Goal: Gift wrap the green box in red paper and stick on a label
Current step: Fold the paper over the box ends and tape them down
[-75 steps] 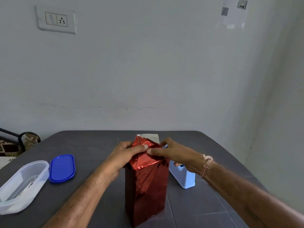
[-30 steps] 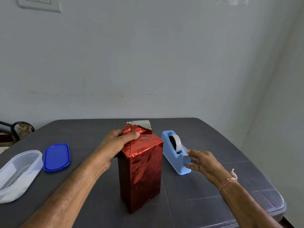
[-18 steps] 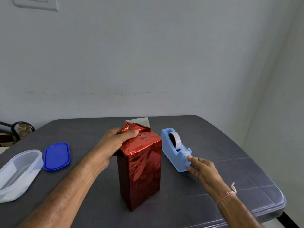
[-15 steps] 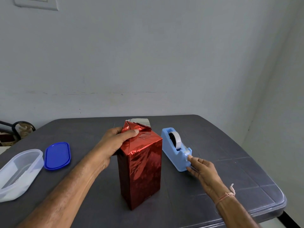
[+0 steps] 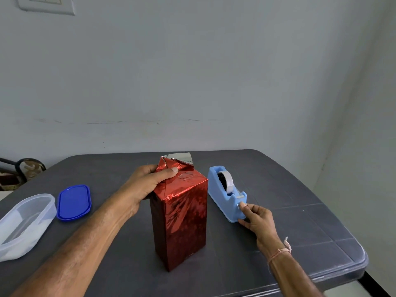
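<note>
The box [image 5: 180, 219] stands upright in the middle of the table [image 5: 300, 200], its sides fully covered by the red paper [image 5: 184, 202]. The top is not yet closed: one flap [image 5: 177, 157] stands up at the back and shows its silver side. The left hand [image 5: 145, 187] grips the top of the box, its thumb pressing the folds down. Just beside the box, the right hand [image 5: 257, 217] curls on the front end of the tape dispenser [image 5: 222, 200]; whether it pinches tape I cannot tell. I judge that taping the top and putting on the label are left. No label is visible. A clear container [image 5: 23, 219] and a blue lid [image 5: 74, 202] lie far left.
</note>
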Demonstrator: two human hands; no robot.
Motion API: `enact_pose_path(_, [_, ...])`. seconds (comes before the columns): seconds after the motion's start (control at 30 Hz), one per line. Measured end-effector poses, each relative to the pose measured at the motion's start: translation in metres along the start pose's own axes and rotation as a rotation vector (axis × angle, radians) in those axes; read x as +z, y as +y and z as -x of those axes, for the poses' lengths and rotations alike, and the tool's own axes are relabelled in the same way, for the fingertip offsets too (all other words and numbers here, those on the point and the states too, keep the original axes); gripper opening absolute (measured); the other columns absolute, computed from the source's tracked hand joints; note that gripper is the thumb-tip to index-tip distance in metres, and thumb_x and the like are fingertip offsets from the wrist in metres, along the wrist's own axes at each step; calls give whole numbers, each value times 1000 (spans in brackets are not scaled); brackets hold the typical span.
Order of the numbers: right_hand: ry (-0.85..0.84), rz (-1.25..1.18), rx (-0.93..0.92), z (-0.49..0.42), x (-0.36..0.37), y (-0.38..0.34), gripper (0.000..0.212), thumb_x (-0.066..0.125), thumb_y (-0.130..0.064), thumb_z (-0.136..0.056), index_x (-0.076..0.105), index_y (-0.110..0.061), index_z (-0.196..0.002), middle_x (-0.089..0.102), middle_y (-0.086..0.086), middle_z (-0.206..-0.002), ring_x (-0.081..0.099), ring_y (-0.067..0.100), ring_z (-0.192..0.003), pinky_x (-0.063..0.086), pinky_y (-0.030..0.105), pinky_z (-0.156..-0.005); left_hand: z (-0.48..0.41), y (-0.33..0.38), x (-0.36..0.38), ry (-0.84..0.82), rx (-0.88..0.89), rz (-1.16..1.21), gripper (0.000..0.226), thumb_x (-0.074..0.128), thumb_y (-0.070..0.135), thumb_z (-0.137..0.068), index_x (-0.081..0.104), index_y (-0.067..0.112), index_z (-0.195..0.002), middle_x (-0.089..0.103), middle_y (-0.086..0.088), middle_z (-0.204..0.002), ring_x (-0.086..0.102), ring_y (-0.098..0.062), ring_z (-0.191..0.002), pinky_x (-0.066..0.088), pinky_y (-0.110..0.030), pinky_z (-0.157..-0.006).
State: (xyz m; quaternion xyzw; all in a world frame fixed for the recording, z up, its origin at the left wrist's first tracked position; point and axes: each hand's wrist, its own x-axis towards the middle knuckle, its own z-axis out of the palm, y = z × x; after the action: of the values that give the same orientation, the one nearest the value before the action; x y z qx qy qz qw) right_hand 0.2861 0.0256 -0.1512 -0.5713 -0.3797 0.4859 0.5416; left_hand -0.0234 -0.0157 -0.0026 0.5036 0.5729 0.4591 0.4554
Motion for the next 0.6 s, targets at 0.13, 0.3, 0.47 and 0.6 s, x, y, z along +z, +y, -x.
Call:
enact_pose_path(0.13, [113, 214, -65, 0, 1, 12, 12, 74, -19, -93, 80, -13, -84, 79, 5, -85, 76, 25, -90, 61, 44, -91, 4, 2, 0, 0, 0, 6, 32, 82, 41, -82, 78, 17, -103, 81, -6, -93, 75, -21, -83, 55, -32, -85])
enact_pose_path(0.3, [138, 176, -115, 33, 4, 3, 24, 63, -25, -101, 72, -7, -88, 67, 6, -82, 66, 18, -73, 56, 34, -70, 7, 4, 1, -14, 9, 35, 31, 82, 38, -84, 78, 13, -102, 81, -8, -94, 74, -17, -79, 55, -27, -78])
enact_pose_path(0.47, [-315, 268, -421, 91, 31, -111, 41, 61, -52, -96, 67, -13, -89, 68, 8, -92, 65, 19, -86, 50, 37, -85, 5, 9, -3, -54, -49, 42, 32, 82, 39, -84, 78, 15, -105, 80, -2, -88, 71, -12, -73, 55, -25, -74])
enact_pose_path(0.6, [-697, 575, -556, 120, 68, -191, 33, 55, -49, -103, 62, -30, -77, 54, -9, -77, 50, 8, -75, 42, 26, -73, 0, 7, -7, -89, -84, 45, 37, 83, 41, -82, 77, 16, -109, 78, -2, -89, 69, -13, -74, 54, -28, -75])
